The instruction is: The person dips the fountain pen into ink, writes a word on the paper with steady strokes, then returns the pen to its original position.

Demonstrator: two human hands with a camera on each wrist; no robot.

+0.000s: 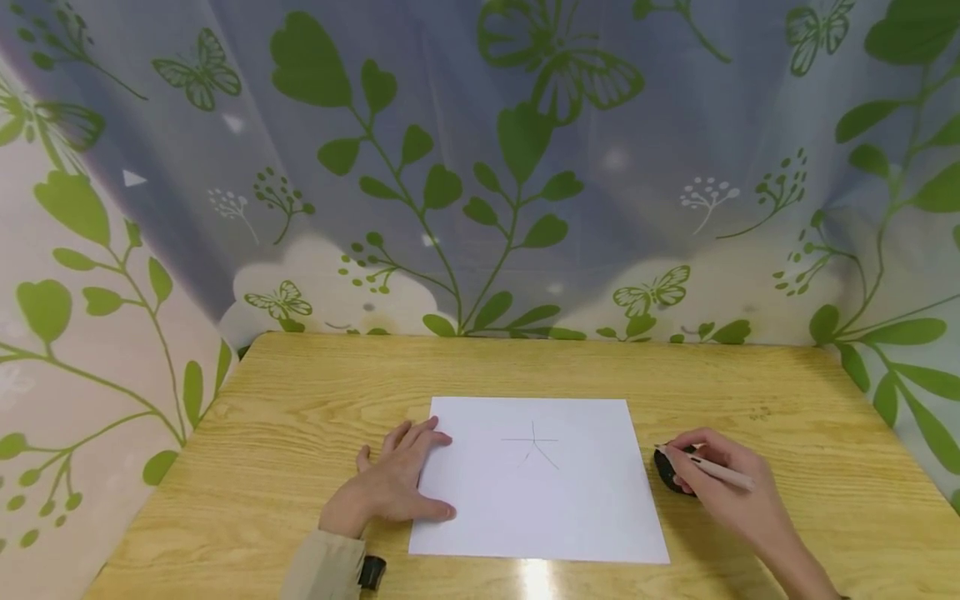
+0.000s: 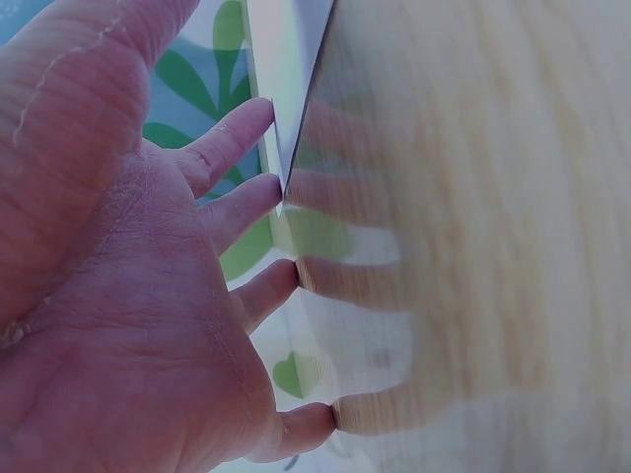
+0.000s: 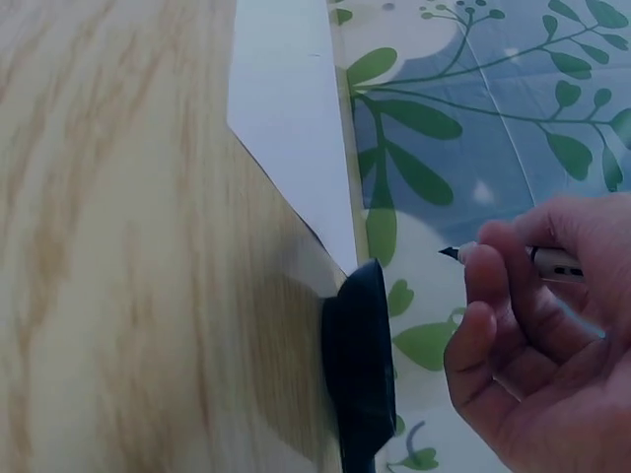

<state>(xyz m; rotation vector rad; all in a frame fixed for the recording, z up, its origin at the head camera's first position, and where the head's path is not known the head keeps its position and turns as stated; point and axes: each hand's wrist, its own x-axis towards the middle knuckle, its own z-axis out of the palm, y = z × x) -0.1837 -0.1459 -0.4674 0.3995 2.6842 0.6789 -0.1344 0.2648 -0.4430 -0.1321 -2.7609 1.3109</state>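
A white sheet of paper (image 1: 480,500) lies on the wooden table, with a few thin lines (image 1: 533,440) in its upper middle: a crossed pair and two slanting strokes below. My left hand (image 1: 397,479) rests at the paper's left edge, fingers spread, with the thumb on the sheet. In the left wrist view the fingertips (image 2: 281,187) touch table and paper. Right of the sheet, my right hand (image 1: 723,475) pinches a pale pen (image 1: 723,473) with a dark pointed tip (image 3: 452,253). Below that hand sits a low black object (image 3: 360,360), partly hidden in the head view.
The wooden table (image 1: 337,375) reaches back to a curtain (image 1: 465,208) printed with green leaves and butterflies, which also hangs at both sides. A black band (image 1: 372,572) shows by the left sleeve (image 1: 326,567). Light glares on the table below the paper.
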